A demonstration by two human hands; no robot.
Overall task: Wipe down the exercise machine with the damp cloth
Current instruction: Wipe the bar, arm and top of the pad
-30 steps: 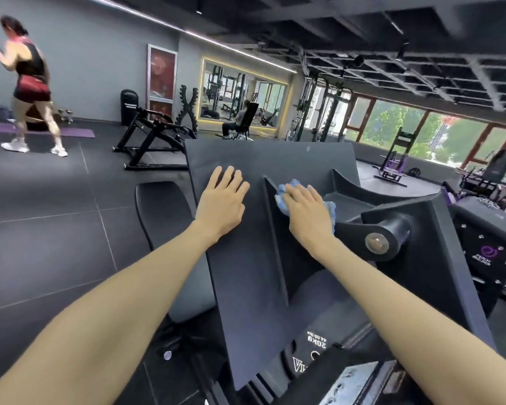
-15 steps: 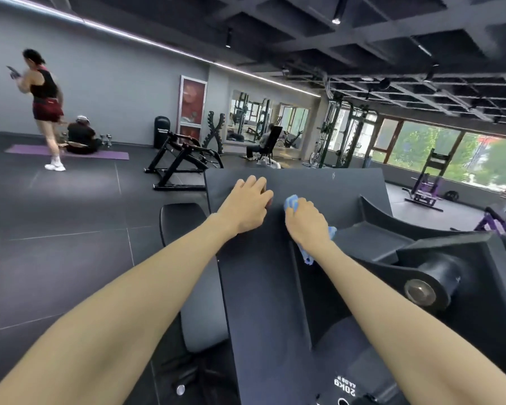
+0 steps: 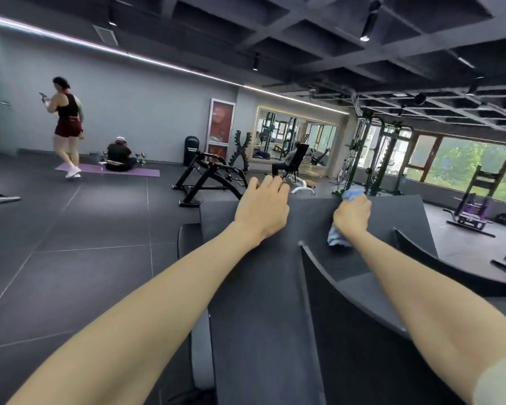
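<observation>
The exercise machine's big black sloping plate [image 3: 257, 302] fills the lower middle, with a raised black rib [image 3: 327, 290] running down it. My left hand [image 3: 262, 210] rests on the plate's top edge, its fingers curled over the far side. To its right, my right hand [image 3: 351, 216] grips a bunched blue cloth [image 3: 336, 236] against the plate near the top edge; cloth ends show above and below the fist.
A grey padded seat [image 3: 187, 238] sits left of the plate. Beyond stand a black bench frame [image 3: 208, 179], cable racks [image 3: 371, 150] and a purple machine [image 3: 473, 211] by the windows. One person walks at far left [image 3: 66, 124], another sits on a purple mat [image 3: 119, 157].
Both hands have slid up the plate to its top edge. The right hand with the cloth has moved right, away from the left hand. My view has tilted upward.
</observation>
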